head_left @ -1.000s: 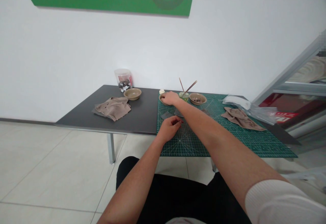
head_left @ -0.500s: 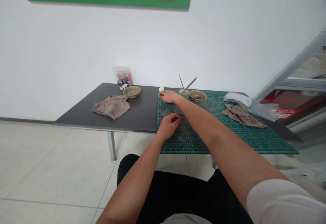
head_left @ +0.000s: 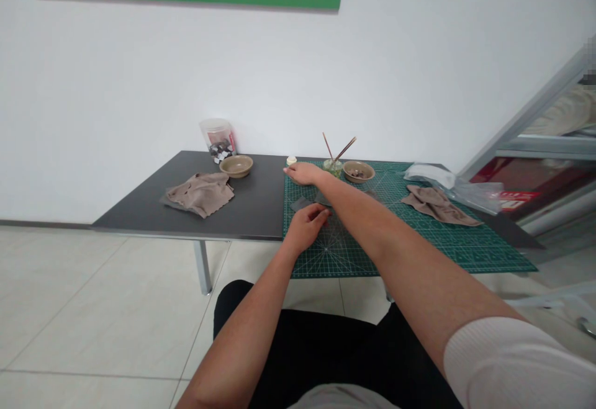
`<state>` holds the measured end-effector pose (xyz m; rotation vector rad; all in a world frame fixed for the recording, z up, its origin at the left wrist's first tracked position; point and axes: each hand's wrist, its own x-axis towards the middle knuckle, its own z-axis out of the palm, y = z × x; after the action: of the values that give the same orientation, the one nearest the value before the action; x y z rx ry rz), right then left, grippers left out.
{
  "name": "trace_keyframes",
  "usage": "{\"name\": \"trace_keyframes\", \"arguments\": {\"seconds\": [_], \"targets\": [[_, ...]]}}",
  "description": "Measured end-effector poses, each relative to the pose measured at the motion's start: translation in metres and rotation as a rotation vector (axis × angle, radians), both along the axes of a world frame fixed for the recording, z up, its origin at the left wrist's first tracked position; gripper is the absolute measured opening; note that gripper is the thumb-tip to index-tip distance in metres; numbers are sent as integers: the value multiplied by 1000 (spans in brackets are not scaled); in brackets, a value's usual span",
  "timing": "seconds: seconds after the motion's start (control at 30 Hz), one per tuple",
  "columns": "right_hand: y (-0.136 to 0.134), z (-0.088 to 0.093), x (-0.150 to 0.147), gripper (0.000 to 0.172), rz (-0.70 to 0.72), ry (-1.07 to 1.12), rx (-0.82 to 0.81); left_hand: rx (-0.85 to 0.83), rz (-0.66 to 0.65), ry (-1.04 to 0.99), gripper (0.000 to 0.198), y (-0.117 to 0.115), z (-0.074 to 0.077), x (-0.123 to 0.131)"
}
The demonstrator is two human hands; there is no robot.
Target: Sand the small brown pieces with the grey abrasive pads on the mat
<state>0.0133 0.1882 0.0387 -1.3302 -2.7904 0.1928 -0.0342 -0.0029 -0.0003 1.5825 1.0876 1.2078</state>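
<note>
My left hand (head_left: 306, 226) is low over the green cutting mat (head_left: 433, 251), its thumb and fingers pressed together; whatever lies between them is too small to make out. Just beyond it are dark grey flat pieces (head_left: 302, 203), partly covered by my hands. My right hand (head_left: 303, 173) reaches across to the mat's back left corner, above a small tan dish (head_left: 298, 182) that it mostly hides. Its fingers point left and are drawn together, and I cannot make out anything in them. A small white cap or bottle top (head_left: 291, 161) shows right behind it.
Behind the mat's middle, thin sticks stand in a glass jar (head_left: 333, 167) beside a tan bowl (head_left: 358, 172) holding small dark bits. Brown cloths (head_left: 200, 193) lie left and right. Another bowl (head_left: 236, 166), a clear tub (head_left: 218, 141) and a plastic bag (head_left: 475, 193) sit farther out.
My right hand has risen slightly from the dish, its fingers less deep in it. My left hand stays nearly where it was. The whole view has shifted a little.
</note>
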Motion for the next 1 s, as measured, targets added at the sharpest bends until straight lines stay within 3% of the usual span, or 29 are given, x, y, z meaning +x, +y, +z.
{"name": "trace_keyframes", "arguments": {"seconds": [0.4, 0.57, 0.67, 0.83, 1.0], "targets": [[-3, 5, -1, 42, -211, 80, 122, -55, 70, -79, 22, 2, 0, 1], [-1, 10, 5, 43, -330, 196, 180, -113, 261, -462, 17, 14, -7, 3], [-7, 18, 10, 44, -387, 299, 172, -171, 301, -678, 23, 21, -8, 3], [-53, 24, 12, 45, -305, 481, 157, -265, 293, -951, 36, 24, -3, -4], [-121, 4, 6, 32, -73, 482, 233, -230, 194, -1056, 42, 25, -4, -13]]}}
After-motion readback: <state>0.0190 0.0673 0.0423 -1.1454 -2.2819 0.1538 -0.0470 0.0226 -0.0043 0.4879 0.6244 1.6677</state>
